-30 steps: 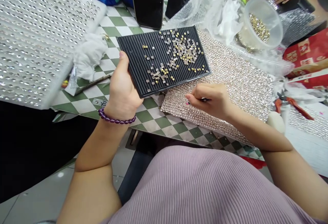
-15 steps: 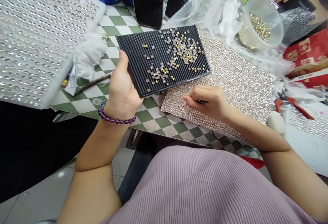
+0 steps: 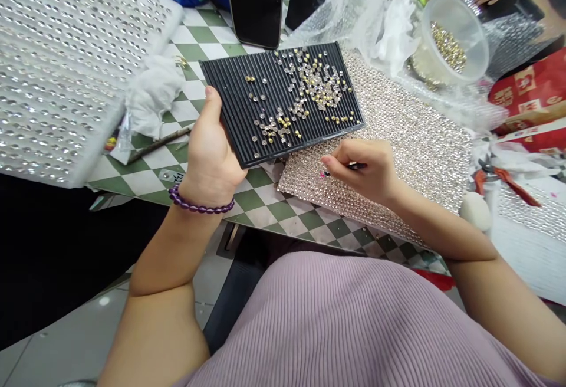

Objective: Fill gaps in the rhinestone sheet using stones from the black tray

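1. Left hand (image 3: 211,157): grasps black ridged tray (image 3: 283,101) by its near left edge, thumb on top; loose stones (image 3: 309,89) lie on the tray
2. Right hand (image 3: 365,169): pinches thin pick tool (image 3: 349,167), tip resting on rhinestone sheet (image 3: 415,139), just right of the tray

Bare checkered tabletop (image 3: 260,201) lies open between the two wrists, near the table edge. Beyond, the ridged black tray (image 3: 241,101) and rhinestone sheet (image 3: 420,139) fill the middle. A phone (image 3: 256,0), crumpled plastic wrap (image 3: 354,15) and bead bowl (image 3: 455,33) block the far side; a crumpled tissue (image 3: 152,95) and studded board (image 3: 66,56) crowd the left.
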`<state>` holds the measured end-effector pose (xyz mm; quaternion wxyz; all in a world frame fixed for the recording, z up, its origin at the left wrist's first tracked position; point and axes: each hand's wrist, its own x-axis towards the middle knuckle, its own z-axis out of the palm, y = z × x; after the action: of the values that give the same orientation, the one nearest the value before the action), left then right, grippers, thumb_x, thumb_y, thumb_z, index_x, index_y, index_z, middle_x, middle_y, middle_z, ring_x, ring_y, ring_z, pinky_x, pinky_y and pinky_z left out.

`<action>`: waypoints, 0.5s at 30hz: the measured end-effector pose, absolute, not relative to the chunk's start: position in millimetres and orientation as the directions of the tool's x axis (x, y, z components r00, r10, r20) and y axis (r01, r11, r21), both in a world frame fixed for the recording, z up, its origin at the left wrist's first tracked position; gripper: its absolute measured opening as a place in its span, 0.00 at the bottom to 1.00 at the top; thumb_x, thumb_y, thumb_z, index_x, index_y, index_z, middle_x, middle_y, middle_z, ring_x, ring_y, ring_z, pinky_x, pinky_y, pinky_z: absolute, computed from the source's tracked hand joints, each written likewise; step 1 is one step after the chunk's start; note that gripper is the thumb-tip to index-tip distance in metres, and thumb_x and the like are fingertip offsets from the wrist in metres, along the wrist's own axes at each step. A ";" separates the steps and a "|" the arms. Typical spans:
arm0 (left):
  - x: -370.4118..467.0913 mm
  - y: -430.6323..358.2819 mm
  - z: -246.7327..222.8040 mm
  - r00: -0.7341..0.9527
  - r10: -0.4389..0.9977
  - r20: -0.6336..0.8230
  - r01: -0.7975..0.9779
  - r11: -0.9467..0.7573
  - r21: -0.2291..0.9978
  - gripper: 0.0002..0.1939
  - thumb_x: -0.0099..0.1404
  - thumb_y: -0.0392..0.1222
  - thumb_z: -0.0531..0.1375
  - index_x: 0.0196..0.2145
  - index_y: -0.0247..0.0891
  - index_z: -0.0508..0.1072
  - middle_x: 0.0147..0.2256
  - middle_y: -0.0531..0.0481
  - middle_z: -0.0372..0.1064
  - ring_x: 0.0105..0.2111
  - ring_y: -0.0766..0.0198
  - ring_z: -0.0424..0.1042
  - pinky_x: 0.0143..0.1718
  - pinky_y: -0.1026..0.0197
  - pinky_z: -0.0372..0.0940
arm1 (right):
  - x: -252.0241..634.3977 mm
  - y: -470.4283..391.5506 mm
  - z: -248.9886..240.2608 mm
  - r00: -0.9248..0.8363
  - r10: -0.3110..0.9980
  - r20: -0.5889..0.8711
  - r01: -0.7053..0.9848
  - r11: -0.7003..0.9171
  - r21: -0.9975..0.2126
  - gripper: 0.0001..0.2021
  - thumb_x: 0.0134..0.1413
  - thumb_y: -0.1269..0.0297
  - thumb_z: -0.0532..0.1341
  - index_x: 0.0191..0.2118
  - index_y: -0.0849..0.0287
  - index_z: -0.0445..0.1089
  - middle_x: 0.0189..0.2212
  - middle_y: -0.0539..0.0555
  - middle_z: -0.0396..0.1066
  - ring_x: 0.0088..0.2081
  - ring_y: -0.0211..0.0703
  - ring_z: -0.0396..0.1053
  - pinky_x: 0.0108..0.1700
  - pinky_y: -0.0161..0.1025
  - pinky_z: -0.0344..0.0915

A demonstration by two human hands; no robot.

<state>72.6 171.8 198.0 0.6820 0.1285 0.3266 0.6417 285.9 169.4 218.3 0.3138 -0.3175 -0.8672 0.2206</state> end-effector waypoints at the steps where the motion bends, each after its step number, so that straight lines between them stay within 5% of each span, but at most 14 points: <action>1: 72.8 171.9 197.7 -0.033 0.960 -0.279 -0.789 0.146 0.597 0.23 0.71 0.49 0.38 0.45 0.33 0.66 0.49 0.49 0.66 0.60 0.56 0.56 0.61 0.44 0.51 | 285.4 169.9 217.3 -0.599 0.693 0.401 0.418 0.697 -0.583 0.17 0.53 0.71 0.59 0.17 0.63 0.55 0.17 0.47 0.62 0.20 0.26 0.58 0.22 0.27 0.51; 15: 73.6 171.0 199.5 -0.042 0.956 -0.290 -0.768 0.155 0.621 0.23 0.71 0.49 0.39 0.41 0.36 0.69 0.49 0.49 0.68 0.56 0.56 0.62 0.60 0.43 0.55 | 283.8 170.1 208.8 -0.639 0.679 0.361 0.430 0.705 -0.564 0.16 0.54 0.69 0.58 0.18 0.62 0.55 0.17 0.47 0.61 0.21 0.27 0.58 0.23 0.29 0.51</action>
<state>73.6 171.0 199.5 0.6784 0.1372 0.3421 0.6355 283.8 170.1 208.8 0.2844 -0.3157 -0.8783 0.2191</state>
